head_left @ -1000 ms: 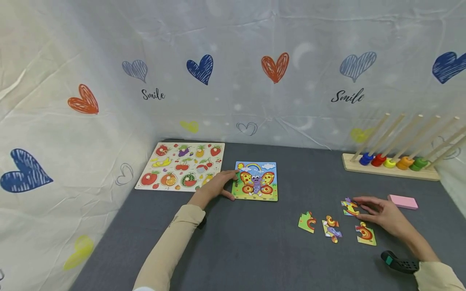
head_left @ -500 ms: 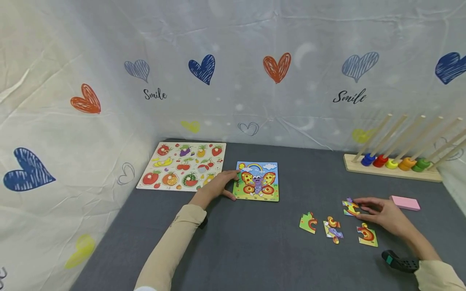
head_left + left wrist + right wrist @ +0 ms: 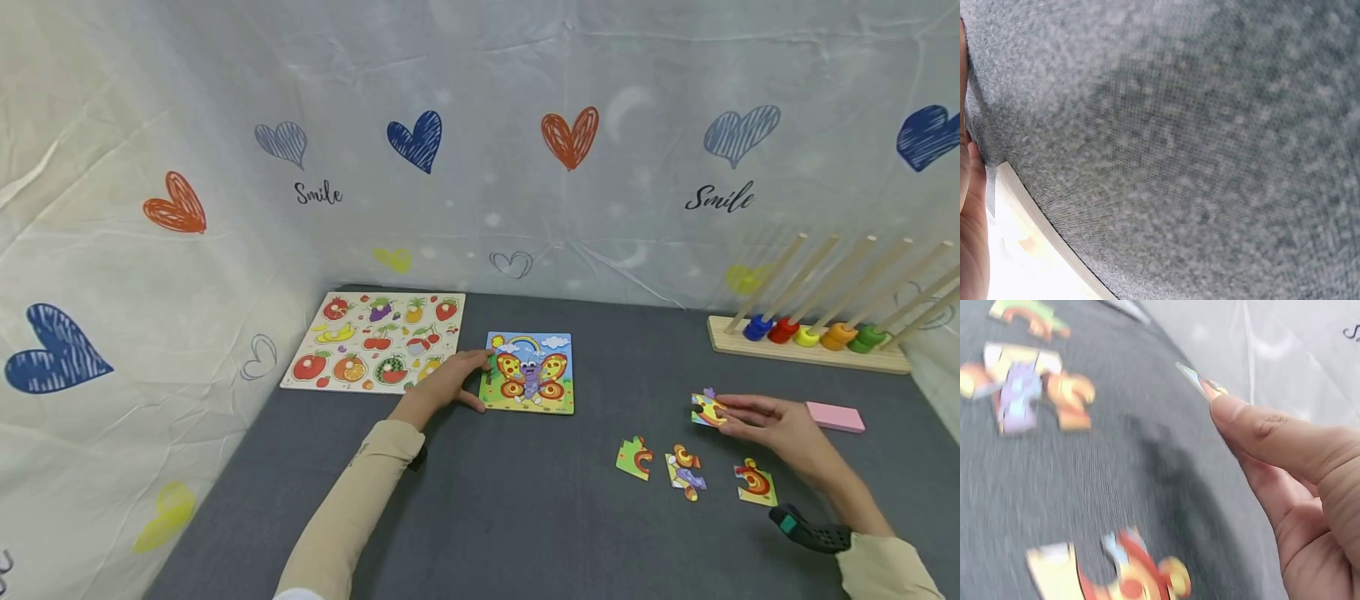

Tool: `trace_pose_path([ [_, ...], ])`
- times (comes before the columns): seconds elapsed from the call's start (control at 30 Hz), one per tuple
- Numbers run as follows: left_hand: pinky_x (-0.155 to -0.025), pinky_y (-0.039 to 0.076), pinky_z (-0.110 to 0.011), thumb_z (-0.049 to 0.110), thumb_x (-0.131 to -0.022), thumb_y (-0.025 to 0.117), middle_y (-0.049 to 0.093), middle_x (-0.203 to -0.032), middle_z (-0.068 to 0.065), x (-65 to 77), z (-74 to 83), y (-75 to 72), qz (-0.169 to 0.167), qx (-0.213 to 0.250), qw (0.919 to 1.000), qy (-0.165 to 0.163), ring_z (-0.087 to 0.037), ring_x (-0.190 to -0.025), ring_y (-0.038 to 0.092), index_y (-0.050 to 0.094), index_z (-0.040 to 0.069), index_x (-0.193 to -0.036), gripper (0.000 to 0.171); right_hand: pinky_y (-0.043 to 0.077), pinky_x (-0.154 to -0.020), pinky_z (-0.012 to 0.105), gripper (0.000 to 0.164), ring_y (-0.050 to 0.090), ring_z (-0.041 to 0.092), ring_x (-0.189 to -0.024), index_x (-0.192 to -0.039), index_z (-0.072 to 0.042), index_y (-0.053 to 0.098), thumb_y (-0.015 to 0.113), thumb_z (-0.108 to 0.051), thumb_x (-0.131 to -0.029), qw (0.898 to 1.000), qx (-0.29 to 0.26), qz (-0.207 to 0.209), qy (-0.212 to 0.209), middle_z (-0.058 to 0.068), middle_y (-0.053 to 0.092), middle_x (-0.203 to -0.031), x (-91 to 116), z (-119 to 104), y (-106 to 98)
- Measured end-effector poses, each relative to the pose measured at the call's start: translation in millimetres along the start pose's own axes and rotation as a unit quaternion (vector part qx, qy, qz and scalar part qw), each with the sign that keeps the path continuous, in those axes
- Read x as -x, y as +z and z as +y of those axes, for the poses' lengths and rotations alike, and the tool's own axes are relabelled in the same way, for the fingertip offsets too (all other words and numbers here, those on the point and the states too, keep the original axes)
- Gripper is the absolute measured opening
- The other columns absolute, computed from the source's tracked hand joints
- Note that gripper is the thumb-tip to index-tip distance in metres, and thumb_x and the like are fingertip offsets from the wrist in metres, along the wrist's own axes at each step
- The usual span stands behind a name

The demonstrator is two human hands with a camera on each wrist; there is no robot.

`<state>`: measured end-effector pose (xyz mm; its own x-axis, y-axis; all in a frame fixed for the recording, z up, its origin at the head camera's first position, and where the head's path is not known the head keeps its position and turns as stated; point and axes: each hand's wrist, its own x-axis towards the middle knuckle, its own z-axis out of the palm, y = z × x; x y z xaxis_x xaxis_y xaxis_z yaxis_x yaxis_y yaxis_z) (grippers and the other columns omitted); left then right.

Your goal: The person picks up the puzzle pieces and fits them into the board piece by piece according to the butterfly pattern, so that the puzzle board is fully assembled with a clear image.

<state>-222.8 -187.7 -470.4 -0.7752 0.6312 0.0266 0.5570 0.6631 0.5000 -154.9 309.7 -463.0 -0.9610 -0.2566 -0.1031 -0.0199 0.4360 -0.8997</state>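
A jigsaw piece (image 3: 706,410) with yellow and purple on it is pinched between the thumb and fingers of my right hand (image 3: 787,427). In the right wrist view this piece (image 3: 1199,383) is seen nearly edge-on, raised off the table with a shadow below. Three loose jigsaw pieces lie nearby: a green one (image 3: 632,459), a purple-bodied one (image 3: 685,477) and a red-and-yellow one (image 3: 758,485). My left hand (image 3: 448,382) touches the left edge of a square butterfly picture board (image 3: 558,392), thumb and fingers spread apart. The left wrist view shows little of that hand.
A fruit puzzle board (image 3: 352,346) lies at the back left, partly behind the left hand. At the back right stands a wooden peg rack (image 3: 735,343) with coloured rings. A pink block (image 3: 836,417) sits just beyond the right hand. A printed curtain (image 3: 480,217) encloses the table.
My right hand has picked its jigsaw piece up off the table and shifted it slightly left and away from me. The left hand and butterfly board have stayed put.
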Motion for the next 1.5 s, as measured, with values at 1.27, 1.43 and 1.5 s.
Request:
trace_pose_path([
  [1.27,-0.110,0.034,-0.044,0.024,-0.070,0.085,0.042,-0.145,-0.021,-1.0,-5.8,4.2,0.004,0.011,0.9999,0.008,-0.035,-0.133,0.040,0.057,-0.001,-0.115,0.059,0.050,-0.086,0.051,0.050,0.056,0.047,-0.106,-0.123,0.012,0.055,0.070,0.010,-0.076,0.971,0.227,0.026,-0.066,0.033,0.059,-0.115,-24.2,-25.5,47.8],
  [1.43,-0.110,0.034,-0.044,0.024,-0.071,0.084,0.041,-0.146,-0.020,-0.6,-5.1,3.2,0.005,0.008,0.9999,0.007,-0.035,-0.133,0.040,0.057,-0.002,-0.117,0.060,0.053,-0.083,0.043,0.047,0.058,0.045,-0.106,-0.122,0.011,0.057,0.074,0.005,-0.078,0.975,0.212,0.030,-0.057,0.033,0.058,-0.118,-25.3,-18.6,42.7],
  [1.5,-0.110,0.034,-0.044,0.023,-0.070,0.085,0.041,-0.146,-0.020,0.1,-5.0,2.9,0.007,0.007,0.9999,0.007,-0.035,-0.133,0.040,0.057,-0.003,-0.118,0.061,0.054,-0.081,0.041,0.043,0.059,0.044,-0.104,-0.119,0.011,0.059,0.074,0.003,-0.079,0.976,0.208,0.028,-0.063,0.032,0.059,-0.116,-26.4,-16.6,40.3],
])
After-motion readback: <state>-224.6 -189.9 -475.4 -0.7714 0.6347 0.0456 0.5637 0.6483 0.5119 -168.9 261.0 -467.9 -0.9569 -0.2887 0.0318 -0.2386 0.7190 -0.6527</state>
